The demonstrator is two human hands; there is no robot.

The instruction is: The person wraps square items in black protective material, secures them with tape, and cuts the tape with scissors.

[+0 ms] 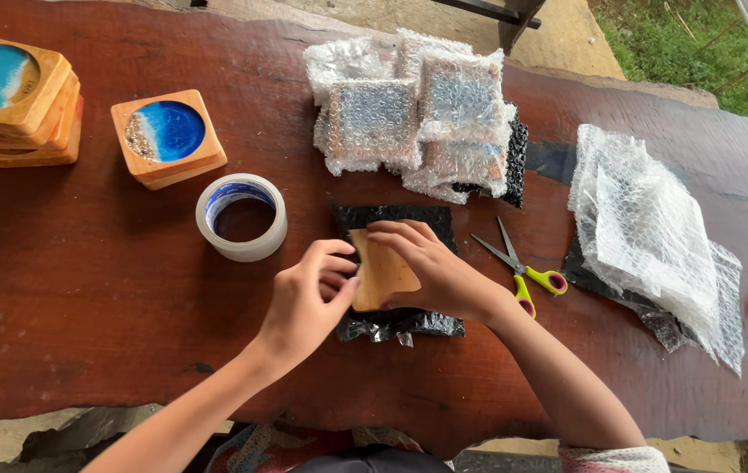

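Your hands are wrapping a coaster (380,273): the square wooden piece lies face down on a black bubble sheet (400,263) at the near middle of the table (85,289). Your right hand (431,263) presses flat on it, fingers spread; your left hand (308,298) pinches its left edge with curled fingers. Folding the crinkly sheet over likely comes next, needing a firm hold. The tape roll (242,217) sits just left, the scissors (523,267) just right.
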